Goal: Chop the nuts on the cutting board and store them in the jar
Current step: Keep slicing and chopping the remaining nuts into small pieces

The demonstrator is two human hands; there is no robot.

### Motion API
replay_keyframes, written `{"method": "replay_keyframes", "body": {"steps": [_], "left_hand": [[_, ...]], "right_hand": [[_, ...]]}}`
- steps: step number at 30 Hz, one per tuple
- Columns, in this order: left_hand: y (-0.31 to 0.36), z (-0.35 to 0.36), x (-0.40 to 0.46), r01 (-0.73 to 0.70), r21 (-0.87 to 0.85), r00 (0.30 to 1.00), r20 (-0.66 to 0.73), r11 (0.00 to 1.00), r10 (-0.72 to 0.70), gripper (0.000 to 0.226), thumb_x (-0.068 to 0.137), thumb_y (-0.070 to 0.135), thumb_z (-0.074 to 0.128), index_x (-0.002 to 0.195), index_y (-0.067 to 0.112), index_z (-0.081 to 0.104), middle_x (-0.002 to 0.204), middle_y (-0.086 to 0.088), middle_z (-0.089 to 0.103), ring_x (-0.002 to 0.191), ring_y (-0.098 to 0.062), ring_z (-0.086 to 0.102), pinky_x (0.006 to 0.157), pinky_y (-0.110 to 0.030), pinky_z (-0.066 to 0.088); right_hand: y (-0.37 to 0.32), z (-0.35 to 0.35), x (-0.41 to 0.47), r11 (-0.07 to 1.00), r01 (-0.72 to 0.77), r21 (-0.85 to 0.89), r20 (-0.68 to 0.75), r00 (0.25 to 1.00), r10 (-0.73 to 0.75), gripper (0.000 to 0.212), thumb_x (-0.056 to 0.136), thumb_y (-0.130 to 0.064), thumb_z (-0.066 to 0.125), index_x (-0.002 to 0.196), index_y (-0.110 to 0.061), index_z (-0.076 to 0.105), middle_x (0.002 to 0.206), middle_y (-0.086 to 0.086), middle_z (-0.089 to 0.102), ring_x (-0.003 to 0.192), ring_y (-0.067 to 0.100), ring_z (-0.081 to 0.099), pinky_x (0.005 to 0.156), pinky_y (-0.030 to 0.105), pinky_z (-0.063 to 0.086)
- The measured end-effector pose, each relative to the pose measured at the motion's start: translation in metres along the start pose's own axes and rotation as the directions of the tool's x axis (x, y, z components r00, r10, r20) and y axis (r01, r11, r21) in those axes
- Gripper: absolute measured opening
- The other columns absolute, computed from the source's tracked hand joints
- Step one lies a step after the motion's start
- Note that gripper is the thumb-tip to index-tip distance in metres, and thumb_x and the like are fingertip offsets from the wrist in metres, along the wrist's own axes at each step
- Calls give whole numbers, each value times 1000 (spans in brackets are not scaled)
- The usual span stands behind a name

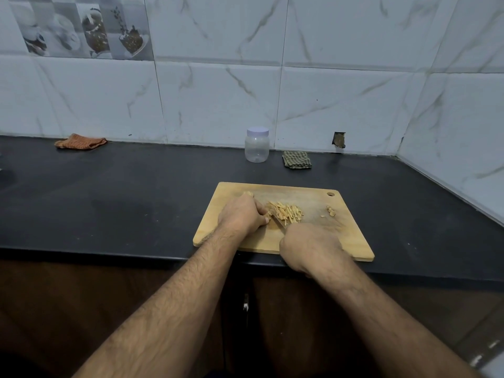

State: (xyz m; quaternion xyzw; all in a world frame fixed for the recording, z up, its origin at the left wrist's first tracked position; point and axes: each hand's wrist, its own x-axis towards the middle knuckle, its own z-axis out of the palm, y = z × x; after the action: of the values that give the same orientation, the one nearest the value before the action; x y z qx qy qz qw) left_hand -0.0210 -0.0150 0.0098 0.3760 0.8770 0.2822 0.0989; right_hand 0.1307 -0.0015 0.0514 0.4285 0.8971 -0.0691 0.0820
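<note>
slivered nuts (285, 211) just right of left hand (241, 215) fingers (263, 212).

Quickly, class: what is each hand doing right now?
Left hand: fingers curled, holding a nut on the cutting board.
Right hand: gripping the knife.

A crumpled orange cloth (80, 141) lies on the black countertop (122, 192) against the wall, far left; a folded green checked cloth (296, 159) sits near the back wall; a dark hole (339, 139) breaks the white marble-patterned tiles (218, 99); brown cabinet doors (81, 296) below.
</note>
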Motion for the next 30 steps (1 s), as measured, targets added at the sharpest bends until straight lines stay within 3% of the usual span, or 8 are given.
{"method": "replay_keyframes", "body": {"steps": [5,9,12,14,18,22,30], "left_hand": [[-4,0,3,-3,-41,1000,22,999,4,30,83,36,76,113,32,72,105,21,68,105,-8,61,88,-30,51],[-4,-7,5,3,-118,998,67,993,5,23,88,31,72,111,30,74,132,11,62,116,-13,58,96,-28,46],[-4,-8,9,79,-146,996,42,986,-74,5,86,29,72,88,26,75,109,9,71,99,-14,62,85,-30,51],[-2,-8,11,121,-132,992,44,984,-116,13,83,32,74,79,21,68,92,5,70,92,-18,64,72,-30,50],[5,-8,12,174,-80,984,37,981,-172,19,78,36,76,84,19,67,95,1,70,93,-22,65,68,-29,46],[7,-8,14,199,-74,979,52,977,-195,21,75,37,79,80,21,67,92,2,71,90,-20,66,67,-28,47],[7,-8,19,222,-97,974,77,970,-215,32,73,39,81,93,17,72,94,-4,73,97,-23,68,63,-28,46]], "right_hand": [[-1,-2,6,999,-18,34,5,1000,17,25,98,-21,47,116,-12,61,101,7,60,89,25,65,75,35,55],[0,-1,9,999,-5,47,-12,1000,6,26,98,-24,46,115,-12,62,105,8,63,88,25,64,76,35,54],[-2,-3,11,998,1,69,-27,1000,0,26,98,-23,44,114,-13,61,100,7,62,86,25,63,75,35,53],[-4,-5,12,996,2,86,-32,999,1,24,97,-20,43,111,-13,61,92,6,61,83,25,62,75,36,54],[-10,-5,14,997,6,72,-35,999,-3,20,96,-18,43,102,-14,61,88,5,61,84,25,66,74,34,55],[-11,-4,16,998,7,59,-27,1000,-5,23,96,-19,44,107,-11,63,90,7,63,89,26,68,77,34,56],[-9,-1,20,998,28,58,-52,998,-25,28,99,-23,43,117,-14,62,99,5,61,89,24,64,75,33,53]]}}
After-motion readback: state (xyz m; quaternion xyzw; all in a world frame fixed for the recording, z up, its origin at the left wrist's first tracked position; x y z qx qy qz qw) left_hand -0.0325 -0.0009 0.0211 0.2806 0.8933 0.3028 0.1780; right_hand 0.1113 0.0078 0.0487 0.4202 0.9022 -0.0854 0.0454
